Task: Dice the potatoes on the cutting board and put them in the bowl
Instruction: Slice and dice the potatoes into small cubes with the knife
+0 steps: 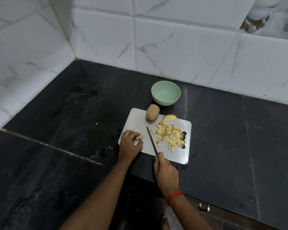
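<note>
Steel knife nearest, its handle wrapped by the curled fingers of the right hand, blade over the cutting board. Left of it, the left hand pinches a potato strip — best to tuck the fingertips back and cut short crosswise. The diced pile lies right; farther off are a wedge, a whole potato and the empty bowl.

A dark, perhaps stone counter carries cutting board and bowl.

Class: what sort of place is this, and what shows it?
Probably a home kitchen: a dark stone counter meets white tiled walls, and a cutting board on it holds diced potato beside a green bowl.
</note>
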